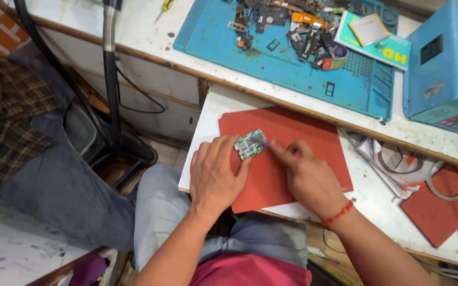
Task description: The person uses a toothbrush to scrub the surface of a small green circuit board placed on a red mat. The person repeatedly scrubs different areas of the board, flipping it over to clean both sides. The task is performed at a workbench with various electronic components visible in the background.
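My left hand (216, 175) pins the small green circuit board (250, 144) w/ fingertips on the red mat (292, 127). Right hand (306, 175) pinches a thin tool, prob. purple-tipped, at the board's edge. Keep pressure light, board flat, strokes short.

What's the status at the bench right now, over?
Left hand pins small circuit board on red mat. Right hand fingertips at board's edge, small purple thing there, unclear. Nothing in the way.
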